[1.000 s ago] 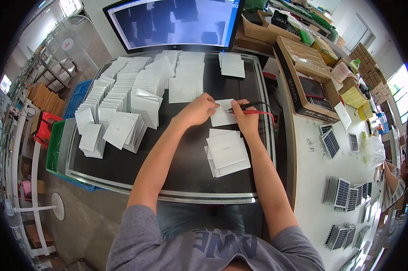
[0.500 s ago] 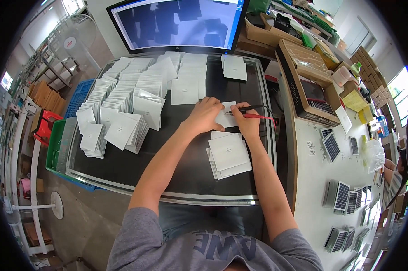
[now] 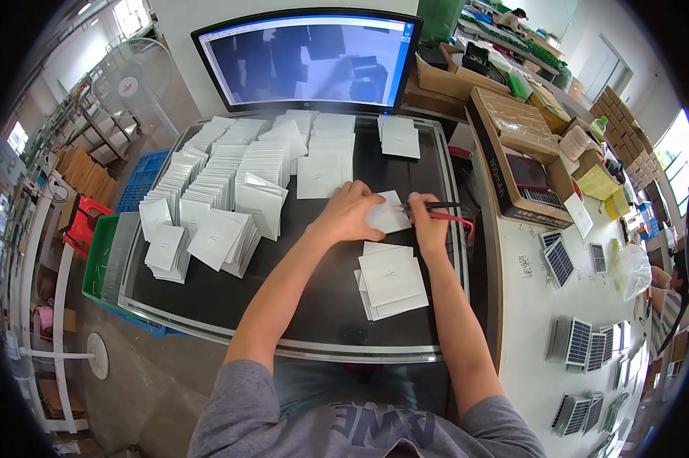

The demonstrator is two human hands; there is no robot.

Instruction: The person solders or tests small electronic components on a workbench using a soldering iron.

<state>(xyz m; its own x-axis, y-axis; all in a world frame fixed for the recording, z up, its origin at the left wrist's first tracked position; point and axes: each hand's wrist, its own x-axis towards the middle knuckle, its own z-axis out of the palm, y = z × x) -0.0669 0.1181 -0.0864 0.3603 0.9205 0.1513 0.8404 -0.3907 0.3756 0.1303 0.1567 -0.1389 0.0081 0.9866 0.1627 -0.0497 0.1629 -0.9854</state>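
My left hand (image 3: 350, 214) holds a white square panel (image 3: 389, 217) by its left side, the thumb along the near edge and the fingers at the far edge. In my right hand (image 3: 428, 226) a black test probe (image 3: 442, 204) and a red test probe (image 3: 453, 217) are pinched together. Their tips reach the panel's right edge; whether they touch it I cannot tell. Just nearer to me lies a small pile of white panels (image 3: 391, 278). Left of my hands stand long leaning rows of similar panels (image 3: 260, 165), with a loose stack (image 3: 167, 253) in front of them.
A monitor (image 3: 306, 61) stands behind the dark, metal-edged table (image 3: 306, 320). A few panels (image 3: 400, 140) lie at its far right. On the white bench (image 3: 524, 305) at right are a cardboard box (image 3: 524, 179) and small solar panels (image 3: 576, 343). A green bin (image 3: 100, 259) sits at left.
The probes have drawn back from the panel's middle marks to its right edge, and the panel is turned slightly. My left hand keeps hold of it. The whole view has shifted a little.
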